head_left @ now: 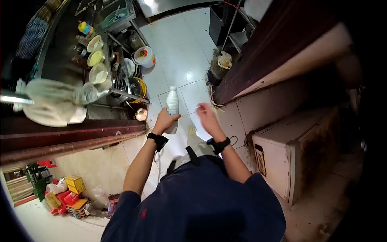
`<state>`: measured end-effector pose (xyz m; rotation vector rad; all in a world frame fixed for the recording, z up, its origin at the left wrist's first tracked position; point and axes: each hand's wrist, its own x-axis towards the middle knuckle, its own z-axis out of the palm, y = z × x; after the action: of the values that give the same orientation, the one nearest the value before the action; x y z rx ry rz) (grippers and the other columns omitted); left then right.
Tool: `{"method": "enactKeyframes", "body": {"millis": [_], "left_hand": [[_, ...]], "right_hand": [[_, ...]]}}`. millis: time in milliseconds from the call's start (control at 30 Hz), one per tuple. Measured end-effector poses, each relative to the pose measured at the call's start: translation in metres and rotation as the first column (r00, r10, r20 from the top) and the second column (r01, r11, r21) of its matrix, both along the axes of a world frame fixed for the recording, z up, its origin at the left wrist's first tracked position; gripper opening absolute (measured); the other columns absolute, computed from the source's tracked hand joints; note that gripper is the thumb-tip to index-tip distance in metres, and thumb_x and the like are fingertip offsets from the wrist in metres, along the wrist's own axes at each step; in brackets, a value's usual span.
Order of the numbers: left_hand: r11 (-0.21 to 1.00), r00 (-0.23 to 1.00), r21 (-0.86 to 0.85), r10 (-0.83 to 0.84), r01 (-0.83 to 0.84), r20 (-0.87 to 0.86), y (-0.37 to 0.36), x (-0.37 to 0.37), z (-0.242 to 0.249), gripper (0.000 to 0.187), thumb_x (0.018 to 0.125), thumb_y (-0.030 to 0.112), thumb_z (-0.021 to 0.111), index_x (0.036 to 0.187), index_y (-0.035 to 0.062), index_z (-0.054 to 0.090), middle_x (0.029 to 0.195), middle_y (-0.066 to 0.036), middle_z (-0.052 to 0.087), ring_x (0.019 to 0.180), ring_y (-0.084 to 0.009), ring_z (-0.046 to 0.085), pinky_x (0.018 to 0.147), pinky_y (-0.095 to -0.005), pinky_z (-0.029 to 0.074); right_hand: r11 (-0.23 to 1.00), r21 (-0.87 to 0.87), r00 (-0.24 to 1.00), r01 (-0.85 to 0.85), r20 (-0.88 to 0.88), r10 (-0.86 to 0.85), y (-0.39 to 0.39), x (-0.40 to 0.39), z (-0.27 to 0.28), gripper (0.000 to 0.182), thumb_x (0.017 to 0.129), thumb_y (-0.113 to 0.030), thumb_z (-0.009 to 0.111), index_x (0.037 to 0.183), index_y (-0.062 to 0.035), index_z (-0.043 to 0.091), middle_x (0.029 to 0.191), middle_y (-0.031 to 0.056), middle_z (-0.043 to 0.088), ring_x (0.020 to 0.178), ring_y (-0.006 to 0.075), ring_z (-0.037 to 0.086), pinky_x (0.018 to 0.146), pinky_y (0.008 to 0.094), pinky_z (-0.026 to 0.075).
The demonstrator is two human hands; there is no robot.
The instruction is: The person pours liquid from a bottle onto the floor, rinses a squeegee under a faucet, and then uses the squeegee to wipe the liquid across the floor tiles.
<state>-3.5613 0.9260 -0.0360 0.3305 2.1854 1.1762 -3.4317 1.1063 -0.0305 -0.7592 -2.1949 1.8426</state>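
My left hand (pixel 163 120) is wrapped around a white plastic bottle (pixel 172 100) with a white cap, held upright in front of me above the tiled floor. Its lower part shows below my fingers, and a label is partly covered by the hand. To the right of the bottle, my right hand (pixel 208 118) is held in the air with loosely bent fingers, touching nothing. A black band circles each wrist.
At left, a metal shelf holds several bowls (pixel 96 58) and a yellow bottle (pixel 85 28). A white bucket (pixel 144 56) stands beside it on the floor. A dark red door frame (pixel 258 60) and a dirty white appliance (pixel 271 155) flank my right.
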Motion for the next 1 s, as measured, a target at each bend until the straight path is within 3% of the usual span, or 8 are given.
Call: {"method": "enactKeyframes", "body": {"millis": [133, 200, 267, 400, 600, 667, 867, 1000], "left_hand": [[0.984, 0.979, 0.147, -0.128, 0.104, 0.159, 0.041, -0.08, -0.003, 0.038, 0.081, 0.033, 0.07, 0.095, -0.0018, 0.065, 0.087, -0.008, 0.066, 0.079, -0.015, 0.062, 0.069, -0.0306, 0.05], [0.992, 0.87, 0.115, -0.101, 0.051, 0.483, 0.052, -0.13, 0.009, 0.038, 0.085, 0.033, 0.067, 0.095, -0.0039, 0.066, 0.087, -0.008, 0.067, 0.076, -0.0141, 0.063, 0.066, -0.0295, 0.05], [0.984, 0.838, 0.179, -0.075, -0.027, 0.54, 0.057, -0.163, -0.024, 0.043, 0.087, 0.031, 0.066, 0.105, -0.0079, 0.063, 0.089, -0.011, 0.068, 0.07, -0.0178, 0.066, 0.059, -0.0292, 0.051], [0.987, 0.767, 0.136, -0.019, -0.089, 0.641, 0.081, -0.238, -0.037, 0.046, 0.088, 0.028, 0.065, 0.11, -0.0122, 0.059, 0.093, -0.014, 0.068, 0.072, -0.022, 0.068, 0.06, -0.033, 0.054], [0.983, 0.645, 0.086, 0.04, -0.162, 0.763, 0.108, -0.356, -0.074, 0.048, 0.088, 0.026, 0.066, 0.11, -0.0146, 0.057, 0.093, -0.016, 0.068, 0.074, -0.0251, 0.069, 0.061, -0.0363, 0.056], [0.984, 0.611, -0.015, 0.123, -0.178, 0.782, 0.106, -0.385, -0.085, 0.047, 0.087, 0.027, 0.067, 0.11, -0.013, 0.058, 0.092, -0.016, 0.068, 0.073, -0.0256, 0.069, 0.061, -0.036, 0.056], [0.959, 0.762, -0.266, 0.243, -0.096, 0.6, 0.108, -0.493, -0.164, 0.054, 0.078, 0.025, 0.076, 0.108, -0.0157, 0.059, 0.096, -0.017, 0.068, 0.077, -0.0271, 0.069, 0.065, -0.0365, 0.054], [0.902, 0.918, -0.424, 0.1, 0.079, 0.383, 0.172, -0.565, -0.172, 0.055, 0.073, 0.031, 0.077, 0.102, -0.0141, 0.063, 0.092, -0.025, 0.068, 0.079, -0.0334, 0.069, 0.07, -0.0394, 0.054]], "right_hand": [[0.972, 0.041, 0.95, -0.232, 0.226, 0.217, -0.01, -0.096, -0.015, 0.047, 0.098, -0.039, 0.047, 0.119, 0.002, 0.055, 0.104, 0.0248, 0.065, 0.097, 0.035, 0.064, 0.085, 0.0411, 0.048], [0.957, -0.031, 0.941, -0.289, 0.177, 0.289, -0.014, -0.139, -0.045, 0.049, 0.101, -0.042, 0.039, 0.122, -0.0004, 0.056, 0.109, 0.0165, 0.064, 0.1, 0.0241, 0.062, 0.087, 0.0354, 0.049], [0.823, -0.563, 0.952, -0.081, 0.201, 0.231, 0.002, -0.198, -0.051, 0.054, 0.1, -0.045, 0.038, 0.115, 0.0023, 0.059, 0.102, 0.0168, 0.066, 0.092, 0.0246, 0.066, 0.072, 0.0362, 0.053], [0.774, -0.632, 0.904, 0.041, 0.353, 0.241, 0.022, -0.282, -0.058, 0.055, 0.098, -0.046, 0.043, 0.116, 0.0028, 0.059, 0.101, 0.0124, 0.065, 0.085, 0.0219, 0.065, 0.069, 0.0359, 0.054], [0.792, -0.605, 0.869, 0.085, 0.434, 0.237, 0.06, -0.403, -0.073, 0.056, 0.096, -0.047, 0.046, 0.111, 0.0049, 0.061, 0.098, 0.0156, 0.066, 0.083, 0.0239, 0.066, 0.069, 0.0376, 0.054], [0.861, -0.477, 0.745, -0.178, 0.506, 0.434, 0.076, -0.431, -0.097, 0.056, 0.095, -0.05, 0.047, 0.105, 0.0033, 0.063, 0.088, 0.011, 0.066, 0.078, 0.0217, 0.063, 0.067, 0.0391, 0.052], [0.982, -0.152, 0.917, -0.111, 0.366, 0.16, 0.15, -0.505, -0.103, 0.052, 0.093, -0.044, 0.052, 0.102, 0.0055, 0.063, 0.086, 0.0144, 0.068, 0.079, 0.0225, 0.064, 0.075, 0.0331, 0.05], [0.993, -0.105, 0.92, -0.05, 0.382, 0.087, 0.238, -0.553, -0.088, 0.044, 0.092, -0.041, 0.054, 0.103, 0.0007, 0.065, 0.099, 0.0255, 0.066, 0.097, 0.0403, 0.062, 0.086, 0.0412, 0.048]]}}
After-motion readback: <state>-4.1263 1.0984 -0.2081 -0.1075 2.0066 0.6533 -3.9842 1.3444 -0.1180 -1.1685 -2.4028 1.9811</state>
